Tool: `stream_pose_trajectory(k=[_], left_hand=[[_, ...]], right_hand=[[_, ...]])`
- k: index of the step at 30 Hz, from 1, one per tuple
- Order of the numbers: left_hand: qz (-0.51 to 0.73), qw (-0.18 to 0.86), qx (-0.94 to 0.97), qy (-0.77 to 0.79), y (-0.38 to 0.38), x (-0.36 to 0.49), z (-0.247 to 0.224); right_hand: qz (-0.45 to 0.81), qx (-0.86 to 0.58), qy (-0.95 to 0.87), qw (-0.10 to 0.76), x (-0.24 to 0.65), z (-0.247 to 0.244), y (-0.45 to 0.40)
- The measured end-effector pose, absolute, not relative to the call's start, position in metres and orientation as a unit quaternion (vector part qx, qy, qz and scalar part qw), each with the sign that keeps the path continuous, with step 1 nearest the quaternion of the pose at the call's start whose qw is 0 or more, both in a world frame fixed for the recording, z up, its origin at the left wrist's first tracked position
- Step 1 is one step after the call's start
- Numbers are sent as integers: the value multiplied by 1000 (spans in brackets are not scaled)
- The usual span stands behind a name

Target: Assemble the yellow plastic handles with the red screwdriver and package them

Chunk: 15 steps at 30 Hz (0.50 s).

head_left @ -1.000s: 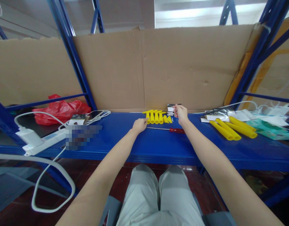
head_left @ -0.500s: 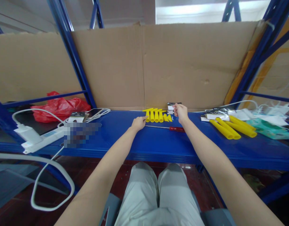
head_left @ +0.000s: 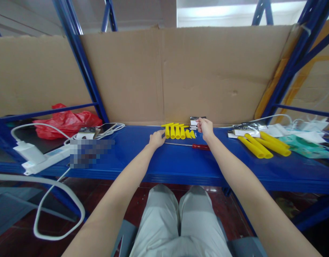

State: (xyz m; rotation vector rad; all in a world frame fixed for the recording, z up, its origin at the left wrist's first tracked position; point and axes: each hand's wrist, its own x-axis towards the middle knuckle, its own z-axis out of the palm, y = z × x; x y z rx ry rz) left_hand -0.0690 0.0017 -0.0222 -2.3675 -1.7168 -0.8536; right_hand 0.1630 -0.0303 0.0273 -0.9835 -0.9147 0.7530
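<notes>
Left hand (head_left: 156, 138), fingers loosely parted, is lying just beside a row of four yellow tubular pieces (head_left: 172, 132) on the blue metal tabletop (head_left: 175, 160), while the right hand (head_left: 206, 128), curled, is hovering beside stacked black-and-white boxes (head_left: 193, 122), its grip impossible to tell.

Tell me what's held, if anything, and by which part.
Can't tell: the right hand overlaps a rectangular black-and-white pack, hiding any grip. The left hand, beside a yellow tube, shows no clear hold.

Blue bench (head_left: 175, 162) carries yellow pieces (head_left: 177, 134) and a red-handled screwdriver (head_left: 199, 146).
</notes>
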Motion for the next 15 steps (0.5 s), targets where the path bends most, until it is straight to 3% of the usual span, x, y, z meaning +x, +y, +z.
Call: stream_pose_trajectory(k=[5, 11, 13, 15], left_hand=[[-376, 51, -812, -444, 7, -71, -23], [-403, 47, -807, -429, 0, -72, -16], [-413, 50, -803, -426, -1, -72, -14], [-417, 50, -802, -425, -2, -72, -13]], right_hand=[[340, -442, -416, 718, 166, 27, -30], [327, -481, -395, 711, 188, 34, -29], [292, -526, -418, 681, 210, 37, -29], [213, -622, -468, 591, 242, 40, -30]])
